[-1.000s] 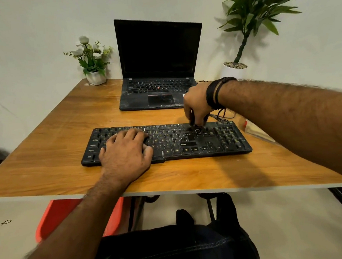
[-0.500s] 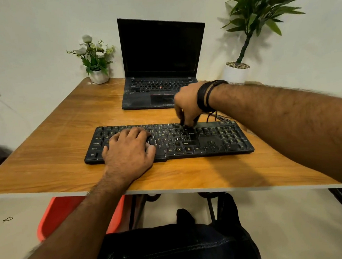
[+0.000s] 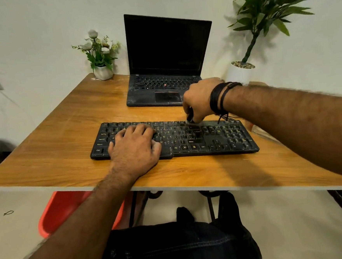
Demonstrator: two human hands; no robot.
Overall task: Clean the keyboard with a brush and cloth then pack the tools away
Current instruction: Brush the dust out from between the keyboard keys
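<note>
Brushing stage, by the look of it — early to middle of the task. Still dusty: pale specks over the keys of the keyboard (image 3: 173, 138), most plainly around the middle rows. No cloth in view anywhere, nor any case or pouch for the tools, so wiping and packing away both judged still ahead.

Right hand (image 3: 199, 99) curled downward over the far edge of the keyboard, right of centre, fingers pinched round a small dark brush (image 3: 191, 121). Only the lower end of the brush visible below the fingers; tip down, at or touching the top key row, handle hidden in the grip. Roughly upright, leaning slightly — long axis near vertical, working end pointed at the keys. Bristles too dark against the keys to make out.

Left hand (image 3: 135, 147) laid flat, palm down, on the left half of the keyboard, fingers relaxed and a little spread, gripping nothing — seemingly steadying it.

Keyboard lying flat near the front edge of the table (image 3: 46, 158), long axis running left to right across the view, parallel to that edge, lettering facing the person. Laptop (image 3: 167, 58) open behind it, screen dark. Small flower pot (image 3: 103, 72) at the far left corner, taller potted plant (image 3: 241, 72) at the far right.
</note>
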